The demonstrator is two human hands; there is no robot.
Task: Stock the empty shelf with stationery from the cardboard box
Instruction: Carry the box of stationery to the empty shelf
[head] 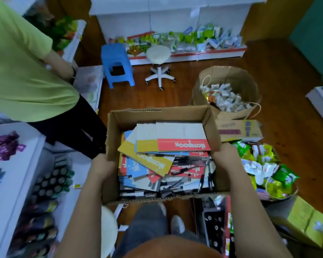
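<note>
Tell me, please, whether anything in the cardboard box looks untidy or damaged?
Yes. In the cardboard box, the notebooks lie fanned at mixed angles with loose pens scattered over them, and the box's near edge is ragged. Both hands, left hand and right hand, grip its sides.

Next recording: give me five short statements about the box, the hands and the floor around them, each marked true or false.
1. Both hands grip the cardboard box, the left hand on one side wall and the right hand on the other. True.
2. The box is empty. False: it holds notebooks and pens.
3. A blue stool stands on the floor. True.
4. The white swivel stool lies tipped over. False: it stands upright.
5. The paper bag is empty. False: it holds small packets.
</note>
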